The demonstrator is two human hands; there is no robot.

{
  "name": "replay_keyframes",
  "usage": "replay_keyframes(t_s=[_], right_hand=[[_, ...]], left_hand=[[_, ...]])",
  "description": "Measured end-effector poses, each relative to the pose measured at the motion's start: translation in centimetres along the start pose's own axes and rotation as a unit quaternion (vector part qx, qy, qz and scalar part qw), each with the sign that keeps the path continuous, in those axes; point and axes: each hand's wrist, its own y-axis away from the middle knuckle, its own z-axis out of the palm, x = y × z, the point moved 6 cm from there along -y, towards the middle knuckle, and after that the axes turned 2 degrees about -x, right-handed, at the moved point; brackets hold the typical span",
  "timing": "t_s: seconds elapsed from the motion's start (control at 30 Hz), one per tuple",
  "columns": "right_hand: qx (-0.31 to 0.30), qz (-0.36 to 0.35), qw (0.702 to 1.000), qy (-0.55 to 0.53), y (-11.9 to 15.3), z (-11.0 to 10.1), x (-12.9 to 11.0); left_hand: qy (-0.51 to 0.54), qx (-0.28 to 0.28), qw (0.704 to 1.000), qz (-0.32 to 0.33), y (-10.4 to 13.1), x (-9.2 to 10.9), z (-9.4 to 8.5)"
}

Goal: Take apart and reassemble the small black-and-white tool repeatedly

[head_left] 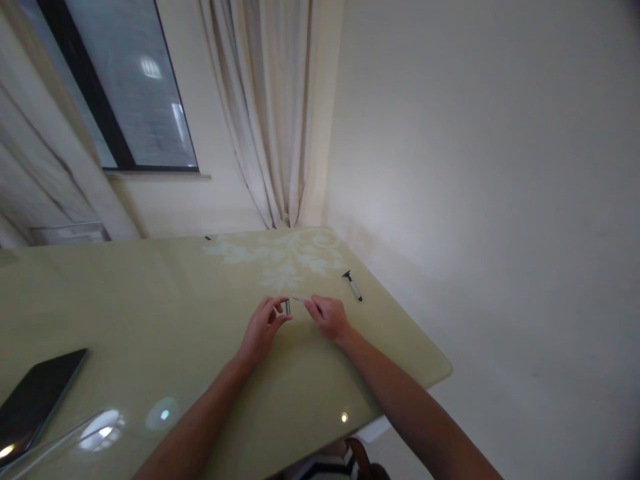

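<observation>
Between the thumb and fingers of my left hand (265,325) is a small, narrow cartridge-like piece (287,307), held upright by its ends. My right hand (327,315), just to its right, is closed around a thin, pale stick-like item (299,299) whose tip points toward the small piece. The two do not appear to touch. Behind my right hand, a razor (353,287) with a black head and a grey handle lies on the table.
The pale green glossy table (150,307) has its right edge beside a white wall. A dark flat device (40,397) lies at the lower left. Near the back edge is a small black object (207,238). Curtains hang behind the table.
</observation>
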Motion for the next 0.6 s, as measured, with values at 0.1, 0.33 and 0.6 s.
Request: replay_keyframes(t_s=[0.1,0.33,0.6], right_hand=[[-0.028,-0.032,0.999,0.002,0.0,0.4,-0.5],[-0.042,0.001,0.999,0.022,-0.5,0.6,-0.8],[-0.047,0.004,0.999,0.015,-0.8,0.8,-0.8]], left_hand=[[-0.001,0.010,1.000,0.001,0.0,0.1,-0.1],[-0.023,0.027,0.999,0.009,-0.2,0.0,-0.7],[-0.028,0.035,0.999,0.004,0.0,-0.4,-1.4]])
